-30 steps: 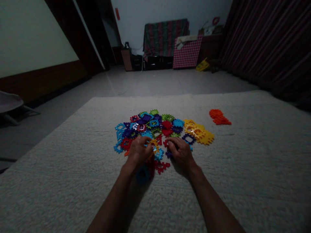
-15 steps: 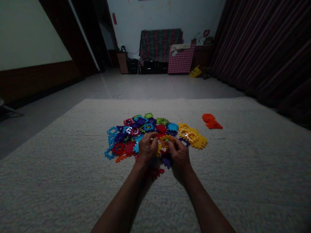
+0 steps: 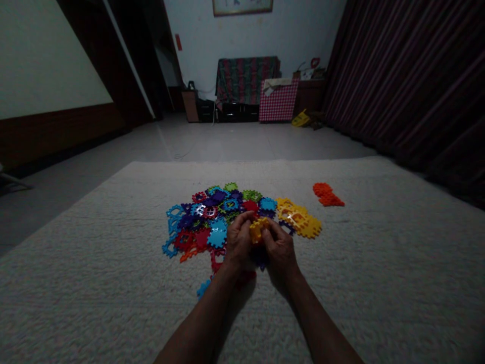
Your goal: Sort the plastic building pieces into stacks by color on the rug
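Between my two hands is a yellow toothed plastic building piece (image 3: 258, 230), raised over the pile. My left hand (image 3: 240, 237) grips its left side, fingers curled. My right hand (image 3: 279, 243) pinches its right side, the thumb on the near face. Just left of my hands spreads a pile of interlocking pieces in blue, red, purple and green, with a light blue piece (image 3: 217, 233) closest. A purple piece (image 3: 259, 257) shows partly below the hands. Red pieces by my left wrist are partly covered.
Yellow pieces (image 3: 299, 218) lie stacked to the right of the pile. Farther right is a small heap of orange pieces (image 3: 327, 194). Everything rests on a pale quilted mat (image 3: 371, 273). Across the tiled floor stand a cloth-covered cabinet (image 3: 246, 81) and a checked cloth (image 3: 278, 101).
The yellow piece has turned in my hands: its ring-like opening faced up before, and now a notched side shows. My left hand has shifted right, closer to my right. The view has tilted up slightly.
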{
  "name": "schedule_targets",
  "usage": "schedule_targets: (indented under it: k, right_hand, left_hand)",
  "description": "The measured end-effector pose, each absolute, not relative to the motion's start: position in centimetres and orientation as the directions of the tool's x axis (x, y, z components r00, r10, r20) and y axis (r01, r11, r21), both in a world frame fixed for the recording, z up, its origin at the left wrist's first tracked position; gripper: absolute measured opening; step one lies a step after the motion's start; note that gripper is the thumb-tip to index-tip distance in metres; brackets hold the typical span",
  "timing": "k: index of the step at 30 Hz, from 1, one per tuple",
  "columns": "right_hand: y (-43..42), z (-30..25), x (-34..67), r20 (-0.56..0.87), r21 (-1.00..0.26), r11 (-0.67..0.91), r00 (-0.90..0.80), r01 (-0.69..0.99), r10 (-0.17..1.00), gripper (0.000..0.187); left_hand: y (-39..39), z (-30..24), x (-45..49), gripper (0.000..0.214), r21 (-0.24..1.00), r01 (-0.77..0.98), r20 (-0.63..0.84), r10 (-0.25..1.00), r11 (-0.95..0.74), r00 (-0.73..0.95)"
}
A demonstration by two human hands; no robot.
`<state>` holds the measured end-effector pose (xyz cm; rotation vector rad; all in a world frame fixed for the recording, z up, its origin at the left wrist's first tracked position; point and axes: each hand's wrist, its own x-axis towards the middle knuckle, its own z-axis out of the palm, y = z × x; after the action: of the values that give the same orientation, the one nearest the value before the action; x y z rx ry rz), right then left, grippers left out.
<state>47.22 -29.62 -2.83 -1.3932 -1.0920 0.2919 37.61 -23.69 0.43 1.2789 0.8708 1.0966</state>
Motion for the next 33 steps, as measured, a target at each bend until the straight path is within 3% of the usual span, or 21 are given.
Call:
schedule_targets:
  k: [3,5,8,11,13,15,17,20,25,29,33]
  right_hand:
    - [-29.3,-3.0,48.3,0.364,-0.93,0.198,0.696,0.31,0.618,0.037]
    - [-29.3,-3.0,49.5,0.363,-0.931,0.154,0.795,0.331,0.487,0.042]
    - [-29.5,-2.9,51.7,0.352,-0.936,0.098,0.881,0.339,0.316,0.05]
    - [-30.0,-2.6,53.1,0.33,-0.944,0.099,0.916,0.316,0.227,0.054]
    - [-30.3,-2.3,53.5,0.317,-0.948,0.097,0.931,0.304,0.182,0.055]
    - [-30.4,-2.1,53.7,0.316,-0.948,0.087,0.936,0.305,0.156,0.055]
    - [-30.4,-2.0,53.7,0.321,-0.947,0.085,0.935,0.311,0.15,0.054]
    - [-30.5,-1.8,53.7,0.311,-0.949,0.101,0.939,0.298,0.148,0.053]
    - [-30.6,-1.7,53.9,0.291,-0.952,0.13,0.948,0.275,0.125,0.052]
    - [-30.6,-1.9,54.3,0.286,-0.952,0.151,0.951,0.267,0.121,0.052]
    - [-30.8,-2.1,54.6,0.265,-0.955,0.166,0.957,0.244,0.118,0.054]
  left_hand:
    - [-23.9,0.5,37.4,0.031,0.982,-0.15,0.155,0.95,-0.117,0.27]
    - [-24.3,0.2,37.4,0.032,0.957,-0.022,0.282,0.913,-0.289,0.296]
    - [-25.6,-0.5,38.0,0.037,0.762,0.201,0.462,0.734,-0.616,0.497]
    - [-27.2,-1.0,38.8,0.057,0.526,0.317,0.405,0.561,-0.789,0.723]
    - [-27.9,-1.0,39.0,0.056,0.405,0.392,0.29,0.522,-0.826,0.802]
    - [-28.1,-0.8,38.7,0.04,0.32,0.444,0.202,0.518,-0.837,0.831]
    - [-28.0,-0.3,38.1,0.025,0.261,0.502,0.157,0.549,-0.824,0.821]
    - [-27.6,0.8,37.6,0.021,0.193,0.595,0.13,0.621,-0.781,0.773]
    - [-27.4,1.9,40.6,0.045,0.164,0.548,0.128,0.568,-0.82,0.813]
    - [-27.0,0.5,43.1,0.032,0.179,0.462,0.065,0.479,-0.869,0.876]
    - [-26.6,0.5,42.3,0.024,0.16,0.526,0.082,0.543,-0.835,0.836]
